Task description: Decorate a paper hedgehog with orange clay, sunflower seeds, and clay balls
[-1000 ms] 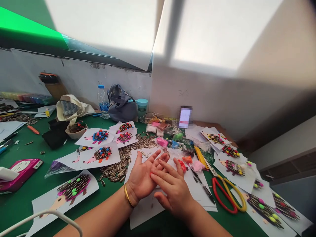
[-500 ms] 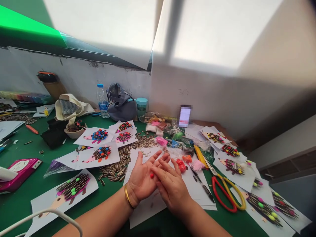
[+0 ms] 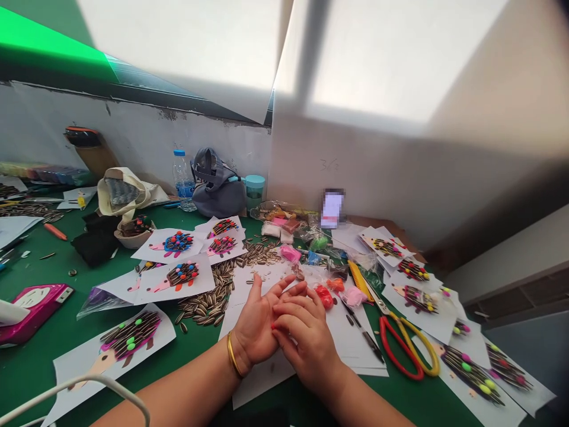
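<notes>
My left hand [image 3: 258, 326] is palm up with its fingers stretched out, above white paper. A small red clay ball [image 3: 273, 326] is at its palm, pinched between the thumb and forefinger of my right hand [image 3: 306, 338], which curls over the left palm. Most of the ball is covered by fingertips. Just beyond the hands lie a lump of red clay [image 3: 323, 298], pink clay [image 3: 354, 296] and orange clay [image 3: 336, 285]. White paper sheets [image 3: 249, 385] spread beneath both hands.
Striped sunflower seeds [image 3: 208, 301] are heaped left of the hands. Red-and-yellow scissors [image 3: 402, 338] and a black pen [image 3: 367, 335] lie to the right. Hedgehog pictures [image 3: 128, 338] flank both sides. A white cable [image 3: 102, 379] crosses the lower left; a bottle [image 3: 183, 187] stands behind.
My right hand's fingers have gone from lying flatter across the left palm to curling, with thumb and forefinger now on the red ball. The left hand stays palm up.
</notes>
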The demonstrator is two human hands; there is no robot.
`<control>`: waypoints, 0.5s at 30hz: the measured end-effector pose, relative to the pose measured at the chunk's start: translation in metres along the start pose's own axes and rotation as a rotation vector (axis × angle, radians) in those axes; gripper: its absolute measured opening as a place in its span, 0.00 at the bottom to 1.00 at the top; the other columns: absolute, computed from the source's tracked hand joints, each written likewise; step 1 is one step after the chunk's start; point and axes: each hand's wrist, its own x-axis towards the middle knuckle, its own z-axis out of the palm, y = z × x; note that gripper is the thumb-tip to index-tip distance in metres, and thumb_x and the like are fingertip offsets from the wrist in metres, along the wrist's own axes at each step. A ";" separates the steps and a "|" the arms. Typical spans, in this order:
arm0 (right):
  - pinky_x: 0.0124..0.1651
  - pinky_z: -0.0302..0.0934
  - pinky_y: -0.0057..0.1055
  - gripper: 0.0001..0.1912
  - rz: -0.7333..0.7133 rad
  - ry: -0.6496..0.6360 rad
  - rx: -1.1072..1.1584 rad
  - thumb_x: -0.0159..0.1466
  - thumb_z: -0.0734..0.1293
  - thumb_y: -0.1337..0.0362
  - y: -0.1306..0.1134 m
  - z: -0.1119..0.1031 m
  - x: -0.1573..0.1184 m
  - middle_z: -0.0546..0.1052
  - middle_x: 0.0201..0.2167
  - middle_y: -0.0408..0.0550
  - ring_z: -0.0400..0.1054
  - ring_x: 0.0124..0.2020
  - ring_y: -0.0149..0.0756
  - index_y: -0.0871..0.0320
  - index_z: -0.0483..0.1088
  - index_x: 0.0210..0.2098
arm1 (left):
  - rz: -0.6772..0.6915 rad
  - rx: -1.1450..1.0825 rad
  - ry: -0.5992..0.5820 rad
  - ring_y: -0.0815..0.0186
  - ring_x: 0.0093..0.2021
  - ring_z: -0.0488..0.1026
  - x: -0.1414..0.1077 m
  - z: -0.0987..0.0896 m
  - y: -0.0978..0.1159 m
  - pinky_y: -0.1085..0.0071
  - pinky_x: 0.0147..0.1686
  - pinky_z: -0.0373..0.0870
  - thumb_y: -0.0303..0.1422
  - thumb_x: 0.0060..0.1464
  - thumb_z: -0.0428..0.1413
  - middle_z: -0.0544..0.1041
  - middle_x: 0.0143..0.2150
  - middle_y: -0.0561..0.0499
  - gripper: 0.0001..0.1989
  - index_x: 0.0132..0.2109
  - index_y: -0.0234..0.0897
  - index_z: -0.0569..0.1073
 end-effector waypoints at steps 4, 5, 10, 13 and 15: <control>0.62 0.48 0.47 0.06 0.012 -0.007 0.034 0.65 0.64 0.69 0.005 -0.003 -0.001 0.80 0.39 0.40 0.70 0.44 0.37 0.51 0.70 0.36 | 0.028 0.055 0.000 0.55 0.55 0.71 0.001 0.002 -0.001 0.59 0.60 0.61 0.57 0.59 0.42 0.74 0.53 0.38 0.32 0.54 0.34 0.69; 0.60 0.50 0.46 0.06 0.035 0.006 0.040 0.65 0.64 0.69 0.011 -0.005 -0.002 0.79 0.38 0.40 0.70 0.44 0.37 0.51 0.70 0.37 | 0.077 0.083 0.010 0.55 0.55 0.70 0.002 0.002 0.000 0.59 0.59 0.61 0.57 0.59 0.42 0.74 0.53 0.38 0.32 0.52 0.34 0.69; 0.51 0.58 0.41 0.13 0.248 0.094 -0.019 0.67 0.63 0.65 0.052 -0.020 -0.011 0.77 0.41 0.47 0.68 0.45 0.40 0.52 0.68 0.51 | 0.501 0.447 0.209 0.60 0.49 0.72 0.010 -0.008 0.014 0.62 0.54 0.65 0.52 0.59 0.48 0.76 0.45 0.45 0.24 0.45 0.38 0.74; 0.47 0.57 0.39 0.05 0.271 0.028 -0.055 0.66 0.65 0.62 0.068 -0.025 -0.014 0.77 0.38 0.47 0.68 0.42 0.40 0.53 0.72 0.40 | 0.619 0.813 0.347 0.63 0.44 0.72 0.015 -0.019 0.024 0.65 0.49 0.66 0.46 0.56 0.56 0.75 0.40 0.49 0.16 0.44 0.39 0.74; 0.44 0.56 0.38 0.05 0.263 -0.004 -0.071 0.65 0.66 0.60 0.070 -0.025 -0.014 0.77 0.35 0.46 0.67 0.39 0.40 0.53 0.72 0.37 | 0.608 1.015 0.386 0.62 0.42 0.71 0.017 -0.024 0.029 0.65 0.46 0.67 0.44 0.54 0.58 0.75 0.39 0.49 0.16 0.44 0.39 0.74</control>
